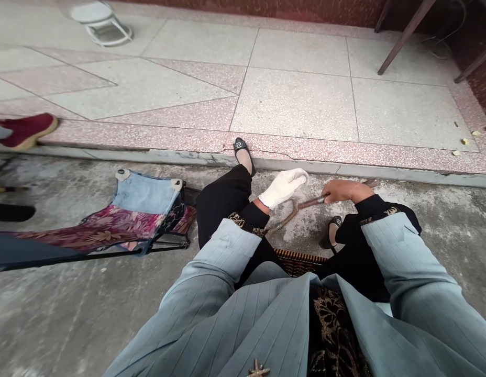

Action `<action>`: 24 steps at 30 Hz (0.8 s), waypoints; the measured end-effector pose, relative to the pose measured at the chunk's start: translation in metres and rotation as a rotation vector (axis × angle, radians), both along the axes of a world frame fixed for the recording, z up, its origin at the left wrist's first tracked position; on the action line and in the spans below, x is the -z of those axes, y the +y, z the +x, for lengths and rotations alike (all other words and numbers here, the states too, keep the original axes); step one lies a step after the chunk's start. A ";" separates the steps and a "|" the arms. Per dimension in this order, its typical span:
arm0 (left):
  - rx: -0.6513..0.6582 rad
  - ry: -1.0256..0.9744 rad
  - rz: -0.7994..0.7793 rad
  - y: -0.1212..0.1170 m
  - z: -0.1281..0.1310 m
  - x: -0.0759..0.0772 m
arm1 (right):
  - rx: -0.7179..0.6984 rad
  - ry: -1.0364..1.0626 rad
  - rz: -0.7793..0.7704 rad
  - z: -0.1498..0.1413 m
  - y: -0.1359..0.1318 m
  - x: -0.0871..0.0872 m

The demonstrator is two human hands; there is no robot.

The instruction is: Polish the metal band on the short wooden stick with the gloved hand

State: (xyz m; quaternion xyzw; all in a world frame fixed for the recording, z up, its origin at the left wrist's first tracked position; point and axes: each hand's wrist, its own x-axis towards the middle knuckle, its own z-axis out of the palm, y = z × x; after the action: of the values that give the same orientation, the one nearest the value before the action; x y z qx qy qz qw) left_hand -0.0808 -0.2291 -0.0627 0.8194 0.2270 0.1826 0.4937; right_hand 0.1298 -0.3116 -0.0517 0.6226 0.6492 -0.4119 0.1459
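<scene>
My right hand (pixel 343 191), bare, is closed around a forked wooden stick (pixel 308 203). The stick slants across in front of my knees, its brown fork (pixel 293 212) pointing toward my left leg and its other end showing beyond my right hand. A white knitted glove covers my left hand (pixel 284 187), which is held just above the stick, apart from it as far as I can see. Its fingers are curled together at a pale, whitish edge; whether that is a held thing or the glove itself is unclear.
Below me shows the edge of a woven wicker seat (pixel 300 262). A folding recliner (pixel 125 220) with flowered cloth stands at left. Ahead runs a raised tiled step (pixel 298 104). A white stool (pixel 105 23), wooden legs (pixel 406 36) and another person's red shoe (pixel 29 129) are around it.
</scene>
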 end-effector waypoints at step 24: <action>0.305 0.320 0.214 -0.015 0.018 0.036 | 0.323 -0.246 0.356 0.014 0.007 -0.006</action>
State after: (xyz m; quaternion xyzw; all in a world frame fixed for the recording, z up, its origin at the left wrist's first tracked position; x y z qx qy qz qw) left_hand -0.0632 -0.2444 -0.0991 0.9104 0.1552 -0.0030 0.3835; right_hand 0.1440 -0.3049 -0.0461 0.7794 0.5809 -0.2305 0.0441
